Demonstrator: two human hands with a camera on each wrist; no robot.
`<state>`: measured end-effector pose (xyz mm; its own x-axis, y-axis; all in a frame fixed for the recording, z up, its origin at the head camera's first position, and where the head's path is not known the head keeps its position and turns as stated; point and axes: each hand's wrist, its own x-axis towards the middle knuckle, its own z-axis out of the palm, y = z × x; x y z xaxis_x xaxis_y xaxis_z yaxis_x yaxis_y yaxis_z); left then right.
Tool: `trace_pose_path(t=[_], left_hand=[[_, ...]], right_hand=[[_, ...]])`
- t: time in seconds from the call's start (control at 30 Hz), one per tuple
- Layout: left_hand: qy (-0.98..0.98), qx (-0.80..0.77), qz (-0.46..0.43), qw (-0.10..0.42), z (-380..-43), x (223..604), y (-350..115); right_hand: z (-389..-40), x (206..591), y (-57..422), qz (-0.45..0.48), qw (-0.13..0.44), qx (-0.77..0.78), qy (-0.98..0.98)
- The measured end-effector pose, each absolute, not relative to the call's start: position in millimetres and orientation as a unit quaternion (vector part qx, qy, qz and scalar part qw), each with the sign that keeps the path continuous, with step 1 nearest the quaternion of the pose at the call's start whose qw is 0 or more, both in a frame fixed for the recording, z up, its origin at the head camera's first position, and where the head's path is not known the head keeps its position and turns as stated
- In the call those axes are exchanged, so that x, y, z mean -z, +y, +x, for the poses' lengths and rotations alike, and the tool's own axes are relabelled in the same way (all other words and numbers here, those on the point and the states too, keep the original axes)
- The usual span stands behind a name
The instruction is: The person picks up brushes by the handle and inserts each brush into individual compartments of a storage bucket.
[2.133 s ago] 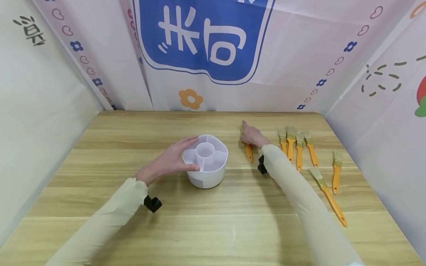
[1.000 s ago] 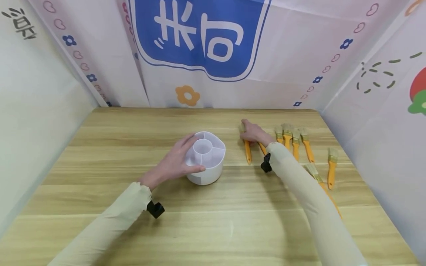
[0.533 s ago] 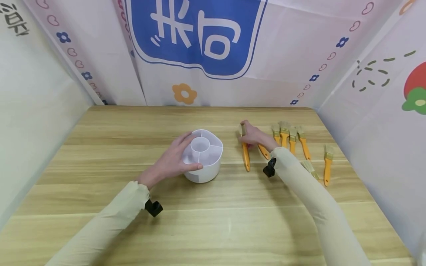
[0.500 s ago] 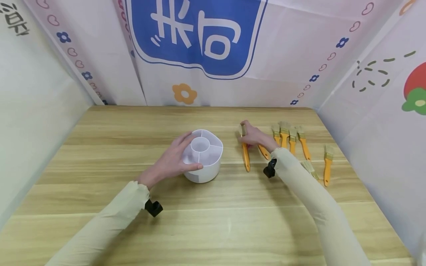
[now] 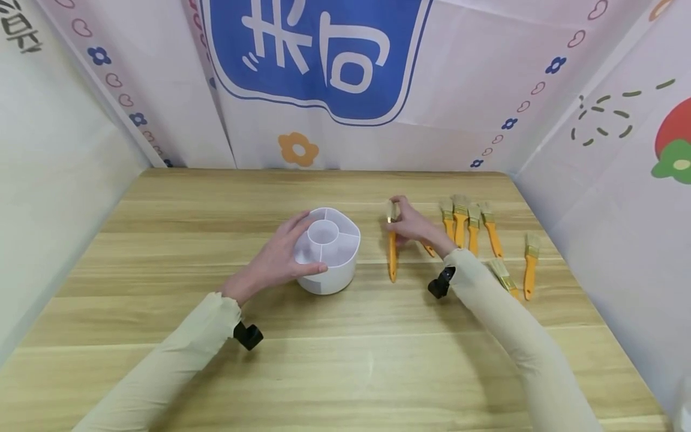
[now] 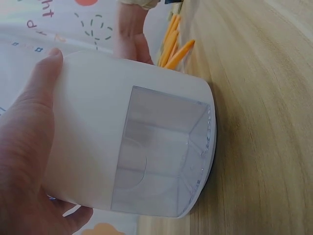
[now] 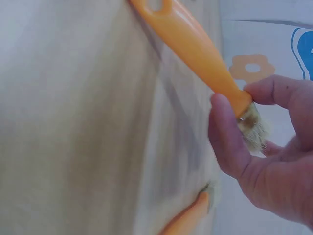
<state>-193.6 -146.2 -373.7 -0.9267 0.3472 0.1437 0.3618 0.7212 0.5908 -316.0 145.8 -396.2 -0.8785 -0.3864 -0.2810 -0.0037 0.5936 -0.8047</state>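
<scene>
In the head view my left hand (image 5: 275, 255) grips a white round organizer (image 5: 336, 277) from its left side, thumb in front. Dividers and a central cup show inside it. The left wrist view shows my left hand (image 6: 29, 147) against its white wall (image 6: 90, 122), which has a transparent window (image 6: 161, 156). My right hand (image 5: 414, 225) pinches a paintbrush (image 5: 392, 255) with an orange handle and pale bristles. Its thumb and a finger hold the brush (image 7: 195, 51) near the bristles in the right wrist view. Another brush (image 5: 428, 248) lies partly hidden behind the hand.
Several more orange-handled brushes (image 5: 472, 231) lie grouped on the wooden table's right side. One brush (image 5: 531, 270) lies apart farther right, and another brush (image 5: 503, 276) is partly covered by my right sleeve. A printed cloth wall (image 5: 421, 141) closes off the back.
My right hand has taken hold of the paintbrush, whose handle has swung slightly left and toward me. A second brush has come into sight behind that hand. My left hand stays on the organizer.
</scene>
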Motion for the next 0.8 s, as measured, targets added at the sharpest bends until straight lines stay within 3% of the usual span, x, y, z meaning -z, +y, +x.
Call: trace_pose_path(t=[0.8], left_hand=[[-0.925, 0.331, -0.188, 0.006, -194.6, 375.7, -149.2]], right_hand=[[-299.4, 401.7, 143.0, -0.042, 0.138, 0.617, 0.774]])
